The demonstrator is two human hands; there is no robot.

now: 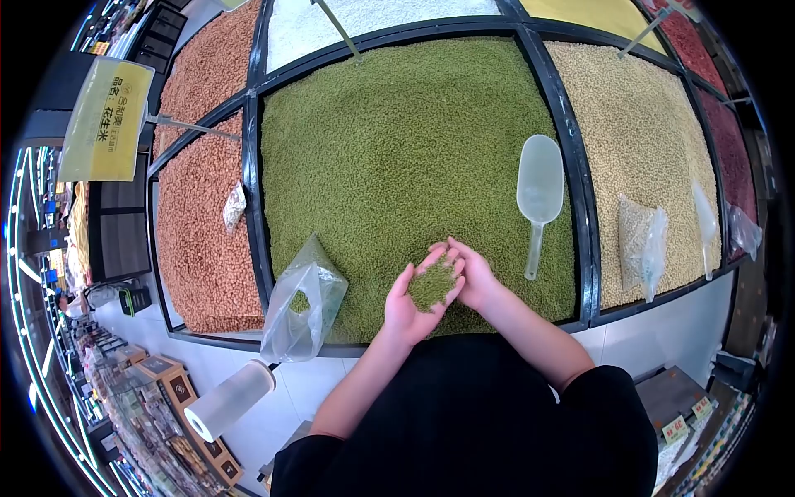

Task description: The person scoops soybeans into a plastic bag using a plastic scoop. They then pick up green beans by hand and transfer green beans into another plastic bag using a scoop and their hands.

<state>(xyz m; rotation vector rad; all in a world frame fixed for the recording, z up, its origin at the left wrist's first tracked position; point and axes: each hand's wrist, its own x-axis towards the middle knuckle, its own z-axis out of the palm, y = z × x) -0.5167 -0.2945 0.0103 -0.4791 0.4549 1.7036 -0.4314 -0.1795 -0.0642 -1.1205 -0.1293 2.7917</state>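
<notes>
From where I stand, a clear plastic bag (305, 331) rests at nine o'clock from the cupped left hand (402, 308), palm up under loose green mung beans (431, 286). The right hand (479, 283) meets it, fingers unclenched; light, hard and slippery, the beans probably need cradling from beneath, with a translucent scoop (542, 186) at two o'clock

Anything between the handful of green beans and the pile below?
Only the hands: the left hand cradles the handful of green beans, the right hand against it. Nothing else visible intervenes; the clear bag lies off to the left on the pile, the scoop to the right.
</notes>
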